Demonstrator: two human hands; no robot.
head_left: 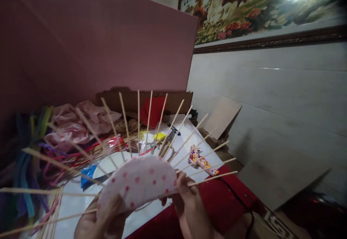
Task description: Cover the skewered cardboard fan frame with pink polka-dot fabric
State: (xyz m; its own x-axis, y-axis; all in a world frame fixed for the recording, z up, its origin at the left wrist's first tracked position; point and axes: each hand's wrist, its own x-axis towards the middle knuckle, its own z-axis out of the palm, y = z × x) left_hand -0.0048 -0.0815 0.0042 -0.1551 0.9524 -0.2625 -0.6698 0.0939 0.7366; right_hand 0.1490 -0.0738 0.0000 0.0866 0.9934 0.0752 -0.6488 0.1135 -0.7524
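Observation:
Between my two hands is a half-round piece covered in pale pink polka-dot fabric [143, 181], with several thin wooden sticks [138, 123] fanning out from its curved edge. My left hand [103, 217] grips its lower left end, thumb over the front. At the right end my right hand [189, 203] pinches it, thumb near the lowest sticks on that side. Fingers behind the piece are mostly hidden. Beyond it on the table lie a spotted glue gun [202, 161] with a black cord, scissors [169, 154] and dark-handled pliers [172, 134].
Pink crumpled fabric [81, 119] and coloured pipe cleaners [25, 181] lie on the left. Pale round discs [116, 163] rest on the white sheet [73, 210]. A red cloth [222, 195] covers the near right edge. A pink panel [121, 36] stands behind.

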